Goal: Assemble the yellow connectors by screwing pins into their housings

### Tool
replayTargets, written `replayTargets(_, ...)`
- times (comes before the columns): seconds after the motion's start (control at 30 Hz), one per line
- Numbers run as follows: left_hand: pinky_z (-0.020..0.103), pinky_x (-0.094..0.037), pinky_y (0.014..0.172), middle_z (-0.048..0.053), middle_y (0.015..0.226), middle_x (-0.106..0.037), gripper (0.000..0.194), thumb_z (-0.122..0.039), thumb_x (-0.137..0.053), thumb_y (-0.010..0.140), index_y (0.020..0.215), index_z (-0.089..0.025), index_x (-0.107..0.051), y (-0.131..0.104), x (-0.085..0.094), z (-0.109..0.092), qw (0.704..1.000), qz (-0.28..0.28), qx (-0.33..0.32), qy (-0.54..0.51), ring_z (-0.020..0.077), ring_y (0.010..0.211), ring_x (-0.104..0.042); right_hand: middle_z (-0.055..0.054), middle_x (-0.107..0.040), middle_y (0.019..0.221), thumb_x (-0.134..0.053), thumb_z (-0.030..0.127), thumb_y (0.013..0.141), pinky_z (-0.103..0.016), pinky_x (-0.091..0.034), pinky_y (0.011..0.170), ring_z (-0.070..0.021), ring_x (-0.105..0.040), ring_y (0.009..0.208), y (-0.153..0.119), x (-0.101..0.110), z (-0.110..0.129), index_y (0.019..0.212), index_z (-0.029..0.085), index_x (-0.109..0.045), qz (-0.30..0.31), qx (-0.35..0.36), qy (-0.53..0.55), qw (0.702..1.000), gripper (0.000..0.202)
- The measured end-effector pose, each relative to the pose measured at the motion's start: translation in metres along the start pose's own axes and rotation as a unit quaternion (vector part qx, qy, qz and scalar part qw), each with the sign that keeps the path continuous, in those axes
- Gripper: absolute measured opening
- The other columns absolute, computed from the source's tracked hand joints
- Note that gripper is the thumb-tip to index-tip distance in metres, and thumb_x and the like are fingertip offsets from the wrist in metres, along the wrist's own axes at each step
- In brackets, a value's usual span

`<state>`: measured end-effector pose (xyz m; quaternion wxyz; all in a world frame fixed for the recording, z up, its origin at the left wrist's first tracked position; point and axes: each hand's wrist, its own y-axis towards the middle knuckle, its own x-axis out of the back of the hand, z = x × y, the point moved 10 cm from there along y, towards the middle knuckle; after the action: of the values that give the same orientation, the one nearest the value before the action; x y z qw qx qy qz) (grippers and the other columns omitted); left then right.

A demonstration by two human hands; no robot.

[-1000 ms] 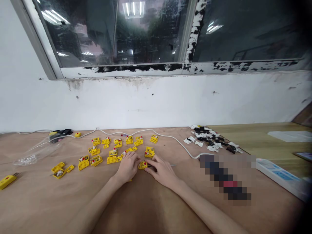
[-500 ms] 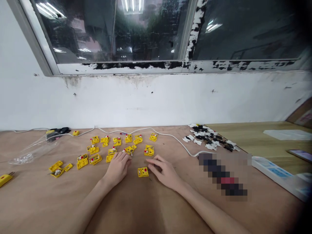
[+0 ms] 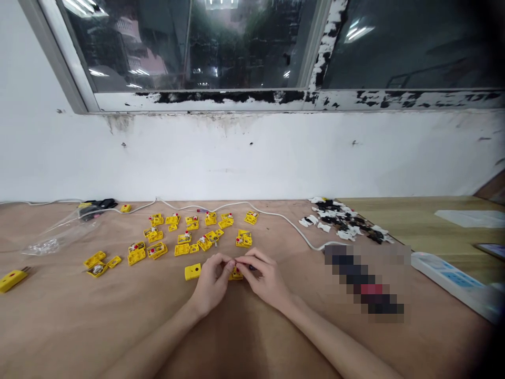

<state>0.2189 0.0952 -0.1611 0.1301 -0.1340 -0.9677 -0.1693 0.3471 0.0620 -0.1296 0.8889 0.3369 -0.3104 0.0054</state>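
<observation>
My left hand (image 3: 215,281) and my right hand (image 3: 266,276) meet low over a small yellow casing (image 3: 236,274) with a red button, lying on the brown table. Thumb and fingers of each hand are closed, tips nearly together above the casing. Whatever the left fingertips pinch is too small to make out. A small dark object (image 3: 252,267) shows among the fingers of my right hand; its kind is unclear. Just left of my left hand lies a flat yellow cover (image 3: 193,271) with a dark round spot. My hands hide most of the casing.
Several opened yellow casings (image 3: 157,250) lie beyond and to the left. A yellow plug-like piece (image 3: 13,280) and a clear bag (image 3: 51,239) are at left. White cable (image 3: 284,216) runs along the back. Black-and-white parts (image 3: 347,221) and a power strip (image 3: 453,284) are at right.
My left hand has moved right and nearer, from the row of casings to the casing by my right hand. Its fingers now pinch beside the right fingertips. The flat yellow cover has come into view.
</observation>
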Motion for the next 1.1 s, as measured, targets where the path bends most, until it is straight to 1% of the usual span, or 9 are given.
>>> replayTargets(0.13,0.022,-0.043,0.062,0.000,0.072,-0.057,0.042,-0.056,-0.056,0.091,0.080,-0.015,-0.058,0.000,-0.002,0.011,0.995,0.006,0.045,-0.094,0.0118,0.067,-0.051,-0.012,-0.057,0.116,-0.043,0.027,0.101,-0.040,-0.050,0.099,-0.0227,-0.058,0.112,0.007,0.016,-0.001,0.132,0.022,-0.059,-0.031,-0.023,0.002,0.999,0.035)
replayTargets(0.2,0.020,-0.040,0.054,-0.003,0.066,-0.052,0.045,-0.060,-0.057,0.088,0.079,-0.016,-0.053,-0.001,-0.002,0.020,0.989,0.000,0.070,-0.131,0.0092,0.059,-0.047,-0.011,-0.060,0.113,-0.045,0.029,0.101,-0.041,-0.052,0.097,-0.0226,-0.061,0.107,0.011,0.027,-0.007,0.130,0.023,-0.061,-0.062,-0.043,0.018,0.997,0.034)
replayTargets(0.27,0.018,-0.034,0.045,-0.005,0.060,-0.050,0.046,-0.063,-0.057,0.087,0.083,-0.018,-0.049,-0.003,-0.006,0.030,0.980,0.007,0.105,-0.168,0.0072,0.048,-0.042,-0.009,-0.066,0.105,-0.055,0.033,0.097,-0.040,-0.056,0.091,-0.0227,-0.065,0.098,0.012,0.037,-0.016,0.122,0.023,-0.066,-0.102,-0.071,0.065,0.990,0.029)
replayTargets(0.33,0.016,-0.027,0.037,-0.008,0.055,-0.049,0.047,-0.066,-0.056,0.085,0.086,-0.020,-0.046,-0.005,-0.011,0.038,0.972,0.018,0.131,-0.196,0.0061,0.040,-0.036,-0.007,-0.071,0.098,-0.065,0.036,0.091,-0.041,-0.059,0.086,-0.0232,-0.070,0.091,0.008,0.048,-0.028,0.112,0.022,-0.067,-0.165,-0.114,0.152,0.968,0.025)
replayTargets(0.4,0.016,-0.024,0.032,-0.009,0.053,-0.048,0.049,-0.068,-0.057,0.084,0.088,-0.021,-0.044,-0.006,-0.014,0.041,0.968,0.023,0.138,-0.209,0.0061,0.035,-0.034,-0.007,-0.074,0.094,-0.072,0.038,0.086,-0.041,-0.061,0.083,-0.0237,-0.074,0.084,0.000,0.054,-0.038,0.107,0.022,-0.066,-0.227,-0.154,0.239,0.931,0.028)
replayTargets(0.5,0.015,-0.023,0.030,-0.009,0.051,-0.050,0.048,-0.068,-0.056,0.084,0.088,-0.022,-0.043,-0.007,-0.017,0.040,0.969,0.033,0.135,-0.206,0.0059,0.033,-0.033,-0.006,-0.075,0.090,-0.081,0.039,0.078,-0.041,-0.064,0.077,-0.0250,-0.076,0.079,-0.008,0.052,-0.041,0.099,0.021,-0.064,-0.274,-0.189,0.313,0.890,0.033)
replayTargets(0.6,0.015,-0.024,0.030,-0.008,0.050,-0.051,0.047,-0.068,-0.054,0.086,0.087,-0.021,-0.043,-0.008,-0.019,0.037,0.971,0.046,0.137,-0.192,0.0054,0.032,-0.031,-0.006,-0.074,0.089,-0.085,0.039,0.072,-0.040,-0.066,0.072,-0.0256,-0.076,0.076,-0.012,0.046,-0.040,0.093,0.020,-0.063,-0.285,-0.209,0.349,0.868,0.037)
replayTargets(0.83,0.015,-0.028,0.031,-0.009,0.051,-0.049,0.049,-0.069,-0.054,0.085,0.084,-0.021,-0.043,-0.009,-0.020,0.034,0.972,0.045,0.142,-0.180,0.0056,0.034,-0.034,-0.005,-0.074,0.089,-0.087,0.038,0.070,-0.040,-0.066,0.071,-0.0241,-0.076,0.073,-0.015,0.045,-0.046,0.093,0.020,-0.062,-0.306,-0.221,0.368,0.850,0.039)
replayTargets(1.1,0.015,-0.029,0.031,-0.009,0.051,-0.047,0.050,-0.070,-0.054,0.084,0.085,-0.021,-0.044,-0.007,-0.020,0.033,0.974,0.041,0.138,-0.175,0.0057,0.035,-0.034,-0.004,-0.073,0.087,-0.088,0.037,0.068,-0.039,-0.066,0.071,-0.0246,-0.076,0.075,-0.014,0.045,-0.045,0.091,0.020,-0.063,-0.304,-0.217,0.360,0.855,0.038)
